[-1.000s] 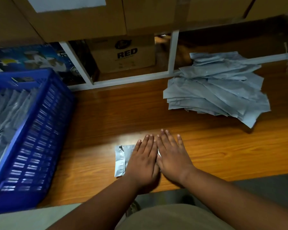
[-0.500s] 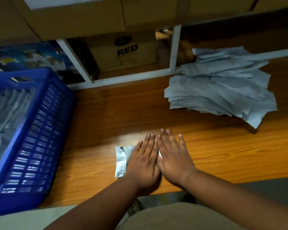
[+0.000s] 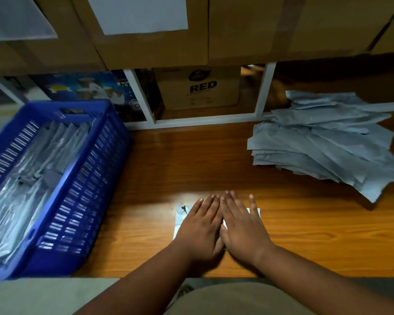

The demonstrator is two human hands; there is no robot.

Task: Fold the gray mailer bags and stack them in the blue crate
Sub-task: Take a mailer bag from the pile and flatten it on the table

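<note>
under both flat hands (image 3: 223,226), folded mailer (image 3: 180,214).

The hands (image 3: 223,226) hide most of the folded mailer bag (image 3: 180,215).

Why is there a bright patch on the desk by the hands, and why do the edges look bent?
Head view: a pool of light falls on the wooden table ahead of the left hand and right hand, which press the folded mailer bag; the corners are dim. The wide lens bows the blue crate and the shelf frame.
</note>
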